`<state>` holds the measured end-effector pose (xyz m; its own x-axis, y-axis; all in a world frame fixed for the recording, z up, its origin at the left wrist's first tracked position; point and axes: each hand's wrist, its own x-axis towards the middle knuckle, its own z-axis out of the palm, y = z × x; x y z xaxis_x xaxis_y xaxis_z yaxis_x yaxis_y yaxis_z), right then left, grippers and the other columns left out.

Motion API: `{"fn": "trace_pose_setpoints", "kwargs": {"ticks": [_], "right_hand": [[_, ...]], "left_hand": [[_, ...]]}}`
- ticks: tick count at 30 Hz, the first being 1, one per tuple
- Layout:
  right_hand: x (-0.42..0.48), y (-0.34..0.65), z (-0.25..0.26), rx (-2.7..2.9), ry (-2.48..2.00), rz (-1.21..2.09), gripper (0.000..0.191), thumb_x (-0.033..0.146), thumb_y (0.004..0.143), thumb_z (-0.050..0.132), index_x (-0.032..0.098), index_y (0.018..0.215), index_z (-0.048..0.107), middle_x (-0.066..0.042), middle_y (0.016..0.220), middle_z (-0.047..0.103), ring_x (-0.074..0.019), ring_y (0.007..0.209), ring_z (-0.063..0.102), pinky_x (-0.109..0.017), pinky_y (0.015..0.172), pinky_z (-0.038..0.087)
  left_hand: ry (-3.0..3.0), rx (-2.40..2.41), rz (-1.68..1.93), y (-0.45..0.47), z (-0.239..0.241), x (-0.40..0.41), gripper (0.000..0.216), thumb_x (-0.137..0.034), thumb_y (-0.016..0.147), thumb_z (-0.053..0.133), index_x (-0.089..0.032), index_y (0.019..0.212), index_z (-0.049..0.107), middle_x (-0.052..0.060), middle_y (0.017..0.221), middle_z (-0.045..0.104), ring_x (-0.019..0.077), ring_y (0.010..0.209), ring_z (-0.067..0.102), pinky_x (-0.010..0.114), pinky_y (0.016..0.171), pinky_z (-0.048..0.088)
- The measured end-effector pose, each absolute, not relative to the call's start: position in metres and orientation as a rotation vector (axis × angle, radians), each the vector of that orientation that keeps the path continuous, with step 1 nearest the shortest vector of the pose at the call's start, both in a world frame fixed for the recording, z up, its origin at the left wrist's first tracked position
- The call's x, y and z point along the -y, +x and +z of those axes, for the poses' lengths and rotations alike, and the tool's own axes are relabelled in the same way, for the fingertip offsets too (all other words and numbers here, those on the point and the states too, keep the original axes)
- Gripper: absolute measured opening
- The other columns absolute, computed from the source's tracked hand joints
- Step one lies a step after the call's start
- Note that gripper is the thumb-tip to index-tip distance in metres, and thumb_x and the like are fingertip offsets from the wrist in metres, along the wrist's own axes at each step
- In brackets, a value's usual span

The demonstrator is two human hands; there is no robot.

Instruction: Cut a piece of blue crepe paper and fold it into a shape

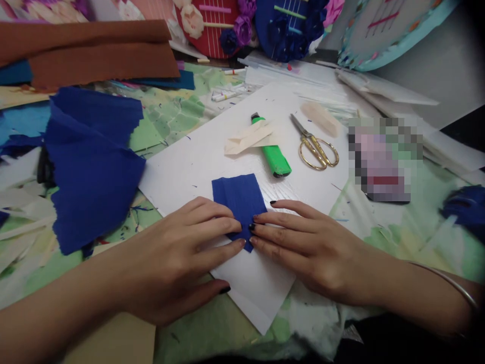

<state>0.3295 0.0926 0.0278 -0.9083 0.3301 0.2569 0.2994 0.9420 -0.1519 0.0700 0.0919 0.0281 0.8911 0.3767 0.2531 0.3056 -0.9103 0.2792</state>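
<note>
Cluttered craft table, white sheet at centre. Blue crepe piece on it at 6 o'clock, lower edge pinned by left hand and right hand, fingers flat, grasping nothing. Risk: uneven pressure may tear or skew thin crepe.

A green-covered table bears a white sheet; blue crepe paper; brown felt.

left hand: nails are painted in a dark, near-black polish; forearm is seen bare | right hand: the same dark polish is worn on the nails | bangle: thin, silver-toned, plain; worn at the right wrist
</note>
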Motion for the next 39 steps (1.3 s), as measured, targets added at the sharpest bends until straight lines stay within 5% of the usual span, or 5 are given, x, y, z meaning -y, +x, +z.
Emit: {"fn": "trace_pose_setpoints", "kwargs": {"ticks": [5,10,16,23,39], "right_hand": [[-0.092,0.329,0.028,2.811,-0.480,0.138,0.034,0.012,0.097,0.035,0.005,0.115,0.063,-0.015,0.114,0.068,-0.0264,0.117,0.057,-0.050,0.105,0.040],[-0.091,0.326,0.029,2.791,-0.479,0.126,0.035,0.011,0.097,0.034,0.004,0.111,0.066,-0.016,0.111,0.068,-0.0267,0.115,0.058,-0.049,0.104,0.042],[-0.089,0.326,0.029,2.820,-0.473,0.164,0.038,0.008,0.097,0.029,0.001,0.114,0.063,-0.020,0.115,0.066,-0.0285,0.119,0.056,-0.052,0.105,0.041],[-0.090,0.327,0.030,2.846,-0.459,0.186,0.038,0.007,0.096,0.030,0.001,0.115,0.063,-0.020,0.117,0.065,-0.0277,0.122,0.053,-0.054,0.108,0.037],[-0.089,0.330,0.031,2.900,-0.461,0.239,0.037,0.007,0.096,0.031,0.001,0.117,0.061,-0.021,0.123,0.061,-0.0278,0.127,0.048,-0.054,0.111,0.031]], "left_hand": [[2.724,-0.570,0.534,0.069,0.023,-0.091,0.033,-0.020,0.081,0.061,-0.015,0.113,0.062,0.014,0.117,0.058,0.0260,0.109,0.054,0.040,0.093,0.046],[2.452,-0.930,0.741,0.078,0.016,-0.094,0.034,-0.015,0.086,0.055,-0.020,0.120,0.057,0.007,0.104,0.062,0.0154,0.095,0.059,0.025,0.080,0.049],[2.256,-1.000,0.639,0.082,0.014,-0.096,0.040,-0.016,0.087,0.054,-0.021,0.126,0.050,0.001,0.088,0.065,0.0137,0.086,0.059,0.026,0.078,0.047],[2.268,-0.787,0.567,0.080,0.019,-0.101,0.018,-0.013,0.089,0.051,-0.022,0.098,0.064,0.002,0.086,0.065,0.0152,0.087,0.055,0.027,0.076,0.045],[2.408,-0.715,0.445,0.081,0.015,-0.101,0.034,-0.008,0.090,0.045,-0.031,0.096,0.070,0.002,0.085,0.055,0.0184,0.087,0.045,0.031,0.076,0.034]]}}
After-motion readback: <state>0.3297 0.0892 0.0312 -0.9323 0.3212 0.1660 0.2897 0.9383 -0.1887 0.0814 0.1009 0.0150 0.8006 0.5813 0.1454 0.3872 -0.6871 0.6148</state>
